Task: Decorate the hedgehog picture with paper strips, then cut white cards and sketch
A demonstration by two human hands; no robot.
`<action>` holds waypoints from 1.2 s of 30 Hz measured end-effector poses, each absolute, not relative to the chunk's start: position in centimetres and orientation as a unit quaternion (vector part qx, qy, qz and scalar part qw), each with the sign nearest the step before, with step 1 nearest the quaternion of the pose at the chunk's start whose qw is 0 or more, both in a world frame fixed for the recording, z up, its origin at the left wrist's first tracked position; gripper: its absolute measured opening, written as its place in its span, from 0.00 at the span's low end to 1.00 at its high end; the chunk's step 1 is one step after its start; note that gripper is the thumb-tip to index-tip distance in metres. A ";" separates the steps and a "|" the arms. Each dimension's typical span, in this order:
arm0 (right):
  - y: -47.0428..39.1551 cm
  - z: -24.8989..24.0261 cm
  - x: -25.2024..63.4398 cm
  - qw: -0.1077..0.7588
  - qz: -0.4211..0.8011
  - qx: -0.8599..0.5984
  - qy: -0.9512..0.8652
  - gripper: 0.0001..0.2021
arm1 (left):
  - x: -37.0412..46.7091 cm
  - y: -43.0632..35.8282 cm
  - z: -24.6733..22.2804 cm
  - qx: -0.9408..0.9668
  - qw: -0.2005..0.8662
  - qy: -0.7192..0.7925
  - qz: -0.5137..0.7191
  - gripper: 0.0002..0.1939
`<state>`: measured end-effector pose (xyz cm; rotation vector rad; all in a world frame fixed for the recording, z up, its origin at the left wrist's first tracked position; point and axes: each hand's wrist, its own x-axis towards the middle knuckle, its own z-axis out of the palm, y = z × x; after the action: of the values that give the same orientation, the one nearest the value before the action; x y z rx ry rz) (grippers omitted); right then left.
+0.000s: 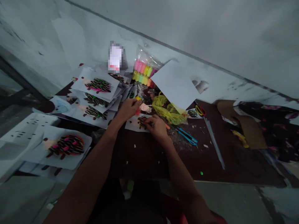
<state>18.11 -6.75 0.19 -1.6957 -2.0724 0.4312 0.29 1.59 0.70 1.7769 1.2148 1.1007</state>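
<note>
In the middle of the dark table lies a small white sheet (130, 126) with a hedgehog picture (141, 122) covered in dark, seed-like spines. My right hand (157, 127) rests over its right side, fingertips pinched together against the spines; whatever they hold is too small to make out. My left hand (130, 109) is beyond the sheet's upper left, its fingers bunched close to a red bit (138, 111) and a pale pink lump (145, 108) that looks like clay. What sits between those fingers is hidden. Right of them lies a crumpled yellow plastic bag (169, 109).
Stacked sheets with hedgehog pictures (98, 84) fill the left; another hedgehog sheet (66, 146) lies on a white foam box (16, 130). Behind are a bag of coloured clay (144, 70) and white paper (175, 82). Rightward: blue cutter (187, 135), scissors (200, 110), clear sticks (215, 143), cardboard (253, 127).
</note>
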 end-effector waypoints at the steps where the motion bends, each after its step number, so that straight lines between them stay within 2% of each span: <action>1: -6.8 0.2 18.1 0.213 0.154 -0.612 -0.746 0.04 | 0.3 1.6 0.7 0.687 0.354 0.470 0.427 0.22; 18: -7.0 1.0 17.8 0.190 0.159 -0.610 -0.752 0.09 | 0.2 1.6 0.6 0.690 0.354 0.470 0.423 0.22; 21: -7.0 1.0 17.8 0.227 0.162 -0.598 -0.751 0.10 | 0.1 1.7 0.6 0.691 0.354 0.470 0.420 0.22; 25: -7.1 0.9 17.7 0.327 0.198 -0.579 -0.720 0.08 | 0.4 1.6 0.5 0.697 0.365 0.460 0.412 0.22; 27: -7.1 0.9 17.5 0.369 0.236 -0.575 -0.691 0.10 | 0.8 1.4 0.4 0.705 0.371 0.448 0.406 0.22; 31: -7.1 1.1 17.3 0.384 0.292 -0.562 -0.672 0.16 | 1.9 0.8 0.5 0.729 0.368 0.416 0.400 0.21; 36: -7.0 1.1 17.3 0.391 0.296 -0.563 -0.665 0.13 | 2.6 0.3 0.5 0.747 0.363 0.398 0.390 0.19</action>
<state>17.35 -7.01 1.10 -1.4296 -1.6904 0.7516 2.57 0.29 0.46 1.9237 1.0240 1.0033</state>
